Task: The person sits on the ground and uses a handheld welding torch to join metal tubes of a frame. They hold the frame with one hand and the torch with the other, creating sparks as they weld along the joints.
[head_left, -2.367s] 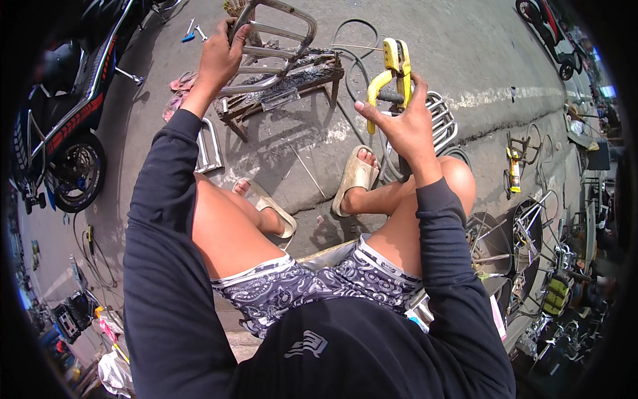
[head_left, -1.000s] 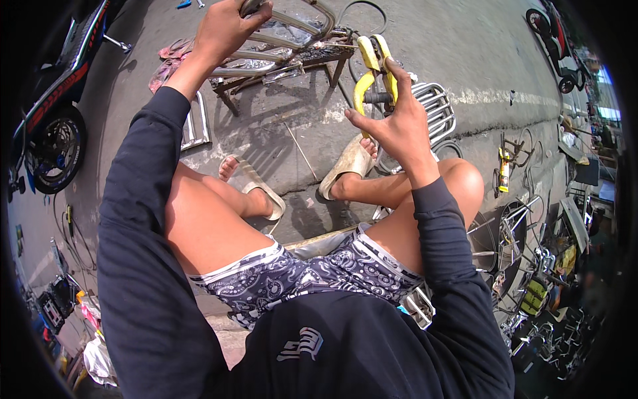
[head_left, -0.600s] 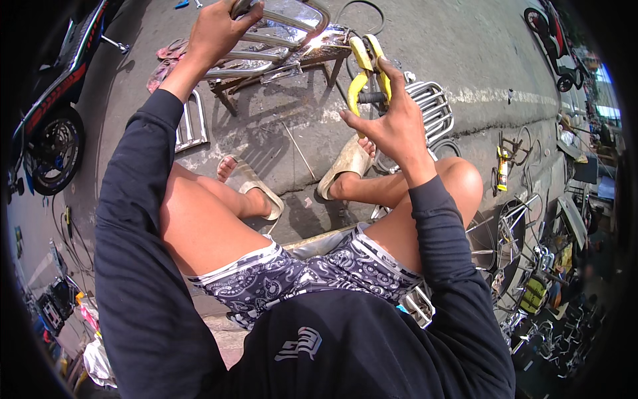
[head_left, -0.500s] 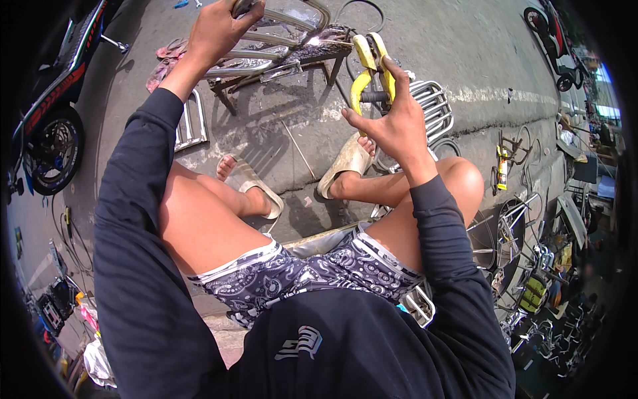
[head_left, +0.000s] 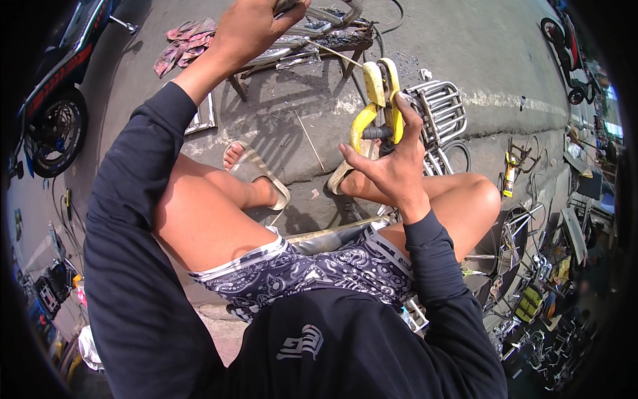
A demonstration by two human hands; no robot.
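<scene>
We see a parked motorcycle (head_left: 58,130) at the left, while a bench with a charred top (head_left: 355,41) stands at the upper middle, bearing a tubular metal frame (head_left: 353,14). A barred rack (head_left: 444,110) lies on the ground to the right. Our left hand (head_left: 247,33) is closed around a tube at the upper edge; our right hand (head_left: 399,166) grips a yellow electrode holder (head_left: 373,83). Its thin rod (head_left: 332,52) points at the frame; whether they touch, we cannot tell. The step looks like rod welding, with no arc glowing; the next move calls, we judge, for a steady frame and careful rod aim.
</scene>
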